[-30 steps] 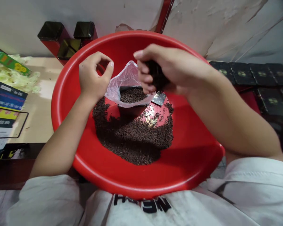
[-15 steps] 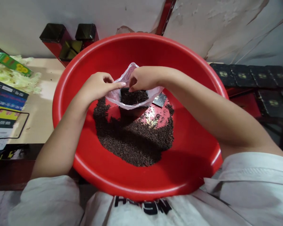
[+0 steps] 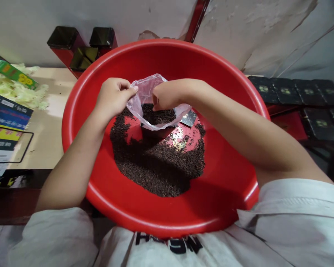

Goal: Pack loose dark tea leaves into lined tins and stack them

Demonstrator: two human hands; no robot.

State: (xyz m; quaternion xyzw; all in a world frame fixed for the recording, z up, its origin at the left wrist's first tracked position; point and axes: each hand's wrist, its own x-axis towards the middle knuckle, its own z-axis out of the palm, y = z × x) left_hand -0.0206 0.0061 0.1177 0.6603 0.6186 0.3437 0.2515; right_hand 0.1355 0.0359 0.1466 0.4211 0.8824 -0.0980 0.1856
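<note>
A big red plastic basin [image 3: 228,185] rests on my lap and holds a heap of dark loose tea leaves [image 3: 161,163]. At the basin's far side stands a clear plastic bag [image 3: 144,94] partly filled with the same leaves. My left hand [image 3: 113,97] pinches the bag's left rim between thumb and fingers. My right hand [image 3: 167,94] is closed on the bag's right rim. The two hands hold the bag's mouth apart. A small shiny foil packet [image 3: 189,118] lies in the basin just right of the bag.
Black-lidded red tins [image 3: 80,46] stand at the back left against the wall. Several dark flat boxes [image 3: 292,91] lie in a row at the right. On the wooden table [image 3: 47,126] at the left are printed packets [image 3: 5,118] and pale dried flowers [image 3: 19,92].
My right hand came down from above the bag and no dark object shows in it now; it took the bag's right rim. My left hand closed on the left rim and lifted it a little.
</note>
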